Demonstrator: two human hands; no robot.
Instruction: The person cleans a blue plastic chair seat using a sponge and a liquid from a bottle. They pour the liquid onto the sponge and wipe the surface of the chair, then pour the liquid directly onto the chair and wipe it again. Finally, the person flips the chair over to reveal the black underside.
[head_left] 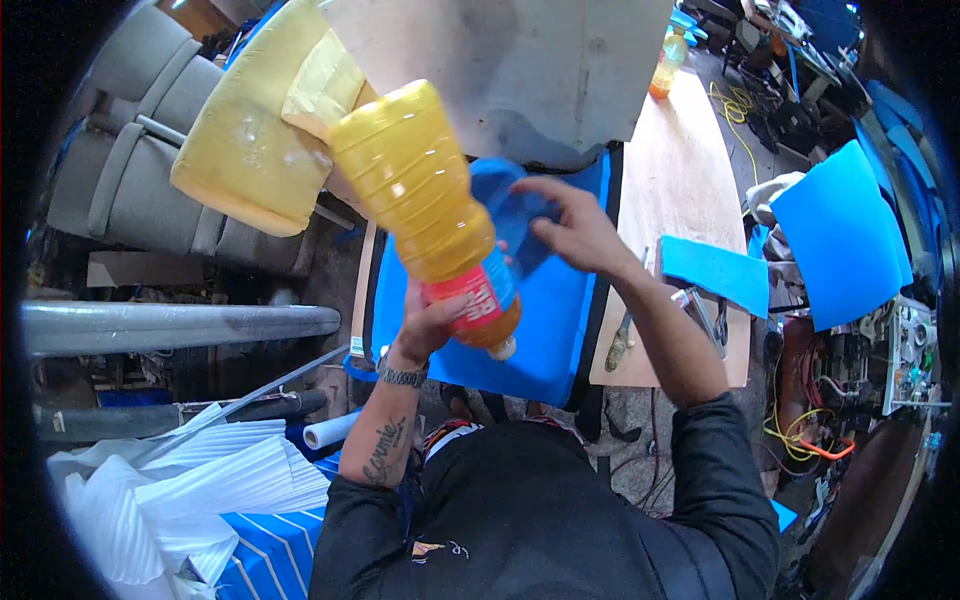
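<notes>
My left hand point(437, 312) is wrapped round a large plastic bottle point(415, 180) near its red and blue label. The bottle is yellow above and amber near its neck. It is tilted, with its pale cap toward me and its base pointing away. To its right, my right hand point(585, 228) pinches a dark blue flexible piece point(510, 195), blurred by motion, perhaps foam or fabric. That piece lies partly behind the bottle. Below both hands is a bright blue padded panel point(540, 365) with dark edges.
Yellow foam point(250, 150) and a large pale board point(490, 70) stand beyond the hands. On the right, a wooden board point(670, 170) carries a blue foam sheet point(712, 272), a brush-like tool point(618, 345) and another bottle point(668, 68). Grey seats point(150, 190) and a wrapped tube point(180, 325) are left.
</notes>
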